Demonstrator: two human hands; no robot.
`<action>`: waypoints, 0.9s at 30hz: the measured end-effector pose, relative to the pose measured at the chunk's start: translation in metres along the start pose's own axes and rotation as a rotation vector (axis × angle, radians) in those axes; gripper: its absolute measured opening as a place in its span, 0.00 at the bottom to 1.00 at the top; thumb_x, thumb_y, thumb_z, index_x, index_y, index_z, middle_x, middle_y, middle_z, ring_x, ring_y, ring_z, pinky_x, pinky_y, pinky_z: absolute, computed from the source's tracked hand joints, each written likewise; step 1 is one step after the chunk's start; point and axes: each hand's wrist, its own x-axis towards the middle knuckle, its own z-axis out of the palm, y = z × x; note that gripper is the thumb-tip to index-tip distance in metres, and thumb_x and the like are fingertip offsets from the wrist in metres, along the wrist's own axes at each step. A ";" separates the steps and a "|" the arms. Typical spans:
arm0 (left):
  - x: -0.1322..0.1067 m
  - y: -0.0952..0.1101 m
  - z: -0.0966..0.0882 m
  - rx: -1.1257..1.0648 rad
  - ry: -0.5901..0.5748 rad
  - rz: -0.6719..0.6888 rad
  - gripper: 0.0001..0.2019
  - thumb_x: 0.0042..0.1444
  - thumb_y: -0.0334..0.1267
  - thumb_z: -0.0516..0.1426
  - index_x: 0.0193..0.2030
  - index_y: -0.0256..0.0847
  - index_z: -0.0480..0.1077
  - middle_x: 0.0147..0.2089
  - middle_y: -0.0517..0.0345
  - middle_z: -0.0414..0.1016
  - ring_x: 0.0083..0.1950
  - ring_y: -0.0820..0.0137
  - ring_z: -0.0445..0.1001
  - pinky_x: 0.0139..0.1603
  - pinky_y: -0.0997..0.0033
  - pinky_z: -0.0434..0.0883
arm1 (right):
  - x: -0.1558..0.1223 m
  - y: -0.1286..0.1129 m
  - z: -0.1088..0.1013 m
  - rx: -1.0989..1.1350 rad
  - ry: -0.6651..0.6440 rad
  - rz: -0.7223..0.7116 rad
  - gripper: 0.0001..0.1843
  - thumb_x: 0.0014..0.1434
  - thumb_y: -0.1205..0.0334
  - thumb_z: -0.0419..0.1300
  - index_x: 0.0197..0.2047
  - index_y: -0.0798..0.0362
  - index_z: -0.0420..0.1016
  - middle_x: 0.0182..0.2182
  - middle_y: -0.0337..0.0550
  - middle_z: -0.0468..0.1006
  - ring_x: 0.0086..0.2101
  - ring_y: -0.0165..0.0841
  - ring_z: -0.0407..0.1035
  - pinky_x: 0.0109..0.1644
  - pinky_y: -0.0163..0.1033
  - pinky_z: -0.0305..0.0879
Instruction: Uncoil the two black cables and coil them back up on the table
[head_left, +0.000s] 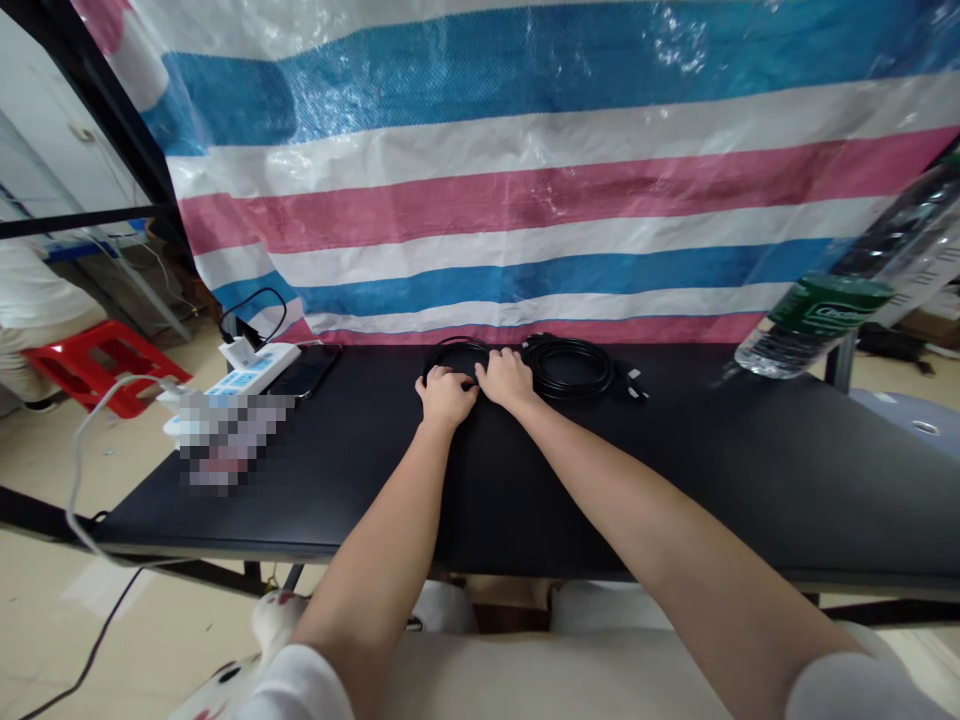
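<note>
Both my hands rest side by side at the far middle of a black table (675,470). My left hand (445,394) has its fingers curled down onto a small coil of black cable (454,350). My right hand (508,378) lies beside it, fingers bent over the same coil's right side. A larger coil of black cable (574,365) sits just to the right of my right hand, its plug end (634,383) pointing right. What each hand grips under the fingers is hidden.
A white power strip (251,370) with a plugged charger and a dark phone (307,370) lie at the table's left. A clear water bottle with a green label (832,310) lies tilted at the right. A striped tarp (525,180) hangs behind. A red stool (97,365) stands on the floor at left.
</note>
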 end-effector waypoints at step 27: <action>-0.008 0.014 -0.002 0.045 0.010 -0.131 0.34 0.48 0.40 0.59 0.64 0.40 0.60 0.73 0.36 0.47 0.74 0.46 0.44 0.68 0.45 0.52 | -0.010 0.147 0.009 0.259 0.727 0.386 0.12 0.46 0.59 0.58 0.33 0.56 0.74 0.43 0.61 0.66 0.47 0.55 0.56 0.48 0.63 0.56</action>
